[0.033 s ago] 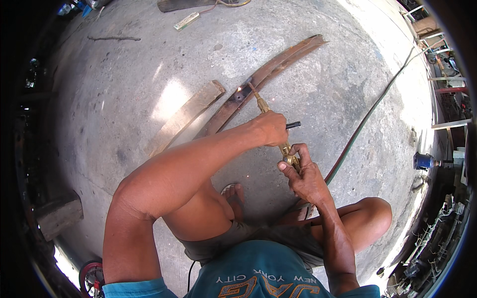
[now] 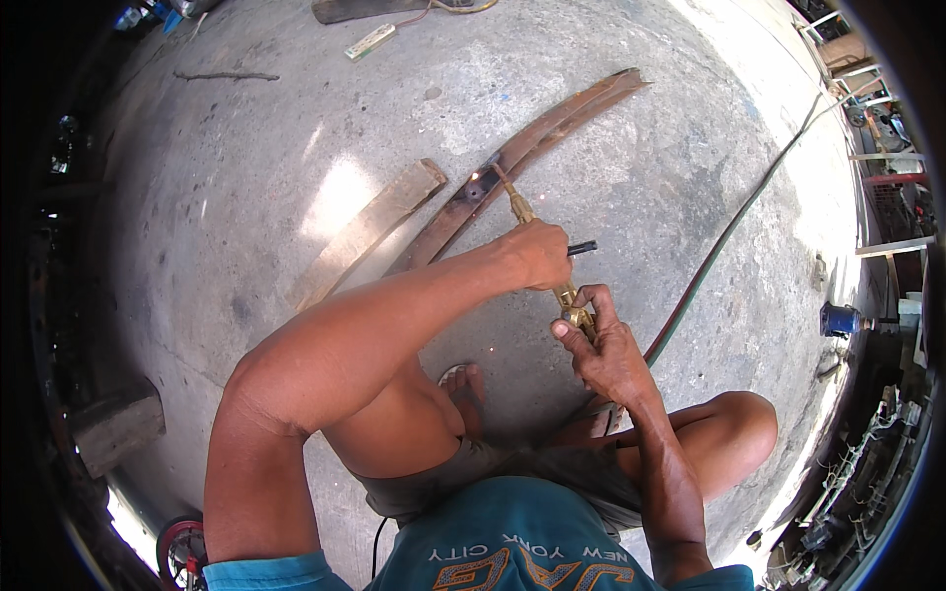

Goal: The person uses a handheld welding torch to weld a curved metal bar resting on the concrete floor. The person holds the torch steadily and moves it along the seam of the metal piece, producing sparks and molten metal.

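Note:
A brass cutting torch [image 2: 578,313] runs up and away from my hands, its tip angled onto a long rusty steel bar [image 2: 567,123] on the concrete. At the tip a small bright glow shows beside a hole and a darkened patch in the bar. My left hand [image 2: 535,254] is wrapped round the torch's forward part; a short black rod [image 2: 583,248] juts out beside the fingers. Lower down, my right hand [image 2: 606,350] grips the valve end, thumb and forefinger at the fittings. A red and green hose [image 2: 690,293] trails from near my right wrist.
A wooden board [image 2: 370,233] lies left of the bar. Farther off are a power strip [image 2: 371,41], a dark beam [image 2: 370,9] and a thin stick [image 2: 227,76]. A block [image 2: 116,428] sits at left, a blue metal object [image 2: 841,319] at right near cluttered racks.

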{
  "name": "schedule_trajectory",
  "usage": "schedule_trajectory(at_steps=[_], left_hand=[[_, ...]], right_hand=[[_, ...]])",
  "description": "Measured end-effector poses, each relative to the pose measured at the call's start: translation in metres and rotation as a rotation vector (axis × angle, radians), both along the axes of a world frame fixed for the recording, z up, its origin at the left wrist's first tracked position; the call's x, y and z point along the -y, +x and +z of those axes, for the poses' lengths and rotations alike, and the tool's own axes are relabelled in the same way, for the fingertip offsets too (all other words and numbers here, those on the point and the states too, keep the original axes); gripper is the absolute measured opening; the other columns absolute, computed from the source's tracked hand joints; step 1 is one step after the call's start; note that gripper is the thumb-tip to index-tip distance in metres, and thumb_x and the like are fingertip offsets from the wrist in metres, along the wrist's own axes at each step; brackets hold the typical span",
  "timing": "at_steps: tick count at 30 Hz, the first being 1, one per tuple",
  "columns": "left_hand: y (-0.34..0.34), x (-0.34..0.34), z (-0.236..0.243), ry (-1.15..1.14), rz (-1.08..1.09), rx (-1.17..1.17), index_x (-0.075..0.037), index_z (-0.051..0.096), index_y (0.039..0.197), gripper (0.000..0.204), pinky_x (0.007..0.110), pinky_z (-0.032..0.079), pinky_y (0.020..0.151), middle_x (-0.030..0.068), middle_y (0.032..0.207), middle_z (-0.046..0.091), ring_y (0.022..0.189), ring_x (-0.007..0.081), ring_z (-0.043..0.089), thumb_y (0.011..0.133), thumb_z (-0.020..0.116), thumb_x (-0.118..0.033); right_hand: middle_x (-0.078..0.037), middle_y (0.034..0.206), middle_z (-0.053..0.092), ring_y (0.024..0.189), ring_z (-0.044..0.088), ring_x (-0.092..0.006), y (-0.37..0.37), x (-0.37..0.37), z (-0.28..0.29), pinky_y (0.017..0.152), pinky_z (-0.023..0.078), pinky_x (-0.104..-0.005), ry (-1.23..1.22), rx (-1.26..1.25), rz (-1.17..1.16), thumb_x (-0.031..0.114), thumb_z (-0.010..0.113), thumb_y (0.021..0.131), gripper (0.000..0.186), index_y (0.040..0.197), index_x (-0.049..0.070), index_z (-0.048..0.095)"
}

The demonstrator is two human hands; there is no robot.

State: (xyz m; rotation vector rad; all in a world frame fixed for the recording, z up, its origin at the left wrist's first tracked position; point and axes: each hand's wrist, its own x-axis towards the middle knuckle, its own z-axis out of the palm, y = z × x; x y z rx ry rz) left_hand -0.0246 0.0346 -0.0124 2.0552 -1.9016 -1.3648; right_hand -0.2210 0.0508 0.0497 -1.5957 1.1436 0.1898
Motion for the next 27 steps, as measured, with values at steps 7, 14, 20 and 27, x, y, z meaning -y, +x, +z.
schedule_trajectory(at_steps=[7, 14, 20, 27], left_hand=[[0.0041, 0.0052, 0.0021, 0.008, 0.002, 0.008, 0.007, 0.069, 0.105, 0.042, 0.051, 0.052, 0.095, 0.0294, 0.101, 0.071, 0.102, 0.0451, 0.069, 0.1, 0.056, -0.033], [0.0023, 0.0067, 0.0018, 0.02, 0.007, 0.007, 0.006, 0.07, 0.106, 0.041, 0.051, 0.052, 0.095, 0.0291, 0.102, 0.071, 0.102, 0.0449, 0.069, 0.099, 0.057, -0.032], [0.0056, 0.0057, -0.0009, 0.021, 0.011, 0.015, 0.006, 0.07, 0.107, 0.04, 0.051, 0.052, 0.095, 0.0285, 0.102, 0.071, 0.102, 0.0446, 0.069, 0.098, 0.057, -0.032], [0.0036, 0.0073, 0.0012, 0.039, -0.007, 0.017, 0.006, 0.069, 0.109, 0.041, 0.051, 0.052, 0.096, 0.0285, 0.104, 0.071, 0.104, 0.0438, 0.069, 0.1, 0.056, -0.032]], right_hand=[[-0.012, 0.071, 0.061, 0.068, 0.06, -0.0213, 0.0041, 0.0051, -0.0013, 0.066, 0.046, -0.0414, -0.002, -0.013, 0.004, 0.029, 0.065, 0.103, 0.036, 0.125, 0.015, 0.042], [-0.013, 0.073, 0.062, 0.069, 0.062, -0.0226, 0.0013, 0.0052, -0.0048, 0.067, 0.047, -0.0423, -0.01, 0.002, 0.004, 0.03, 0.066, 0.102, 0.037, 0.126, 0.015, 0.042], [-0.014, 0.076, 0.063, 0.071, 0.061, -0.0227, 0.0046, 0.0049, -0.0026, 0.068, 0.047, -0.0422, -0.018, 0.006, 0.011, 0.031, 0.066, 0.102, 0.038, 0.126, 0.014, 0.042], [-0.012, 0.074, 0.061, 0.069, 0.058, -0.0217, 0.0022, 0.0053, -0.0057, 0.067, 0.047, -0.0411, -0.015, 0.005, 0.004, 0.032, 0.064, 0.103, 0.034, 0.124, 0.015, 0.044]])
